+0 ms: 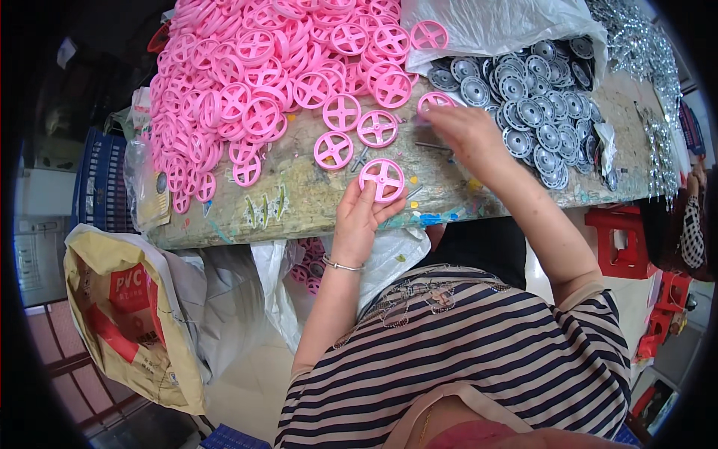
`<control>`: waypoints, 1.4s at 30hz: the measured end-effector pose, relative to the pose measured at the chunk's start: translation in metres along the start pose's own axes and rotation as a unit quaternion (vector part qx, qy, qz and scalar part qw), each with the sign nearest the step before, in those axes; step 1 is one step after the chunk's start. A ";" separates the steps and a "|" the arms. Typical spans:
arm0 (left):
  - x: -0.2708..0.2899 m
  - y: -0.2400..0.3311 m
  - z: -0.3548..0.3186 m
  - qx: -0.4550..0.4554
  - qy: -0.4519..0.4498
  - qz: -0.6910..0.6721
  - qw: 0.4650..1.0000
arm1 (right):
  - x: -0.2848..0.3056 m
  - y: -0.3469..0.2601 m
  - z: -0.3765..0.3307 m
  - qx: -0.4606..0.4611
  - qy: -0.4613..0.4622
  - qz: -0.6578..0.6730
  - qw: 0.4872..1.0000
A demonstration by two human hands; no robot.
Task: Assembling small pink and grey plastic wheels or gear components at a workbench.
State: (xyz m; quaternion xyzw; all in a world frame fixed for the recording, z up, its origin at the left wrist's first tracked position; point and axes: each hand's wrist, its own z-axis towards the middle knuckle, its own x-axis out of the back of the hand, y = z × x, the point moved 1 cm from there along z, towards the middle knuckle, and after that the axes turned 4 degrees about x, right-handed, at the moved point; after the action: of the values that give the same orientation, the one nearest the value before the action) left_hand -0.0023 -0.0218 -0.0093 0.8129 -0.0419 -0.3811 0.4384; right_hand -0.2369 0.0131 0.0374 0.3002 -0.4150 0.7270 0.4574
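My left hand (360, 218) holds a pink spoked plastic wheel (381, 179) by its rim, just above the worn tabletop (299, 202). My right hand (467, 131) reaches forward onto the table and touches another pink wheel (434, 101) at the edge of a heap of grey hubcap discs (535, 105). A few thin metal pins (434, 146) lie on the table under that hand. Loose pink wheels (356, 131) lie just beyond my left hand. A big pile of pink wheels (254, 75) covers the table's far left.
A white plastic bag (493, 26) lies behind the grey discs. Shiny metal parts (651, 90) run along the table's right side. A yellowish sack (127, 314) and blue crate (101, 183) sit at left. Red stools (621, 236) and another person's sleeve (692, 232) are at right.
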 end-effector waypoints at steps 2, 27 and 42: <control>-0.004 0.001 0.000 0.007 0.007 -0.003 1.000 | -0.014 -0.001 -0.011 0.014 -0.032 -0.081 0.996; 0.002 -0.012 -0.001 -0.095 -0.007 0.068 0.993 | -0.012 0.003 0.008 -0.017 -0.118 -0.076 0.990; 0.001 -0.010 -0.001 -0.028 0.068 0.058 0.996 | -0.029 0.010 0.020 -0.051 -0.186 0.015 0.981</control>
State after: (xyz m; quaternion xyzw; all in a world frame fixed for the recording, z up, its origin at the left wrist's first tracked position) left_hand -0.0040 -0.0156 -0.0167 0.8204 -0.0479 -0.3000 0.4845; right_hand -0.2339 -0.0189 0.0202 0.4003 -0.5334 0.6433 0.3760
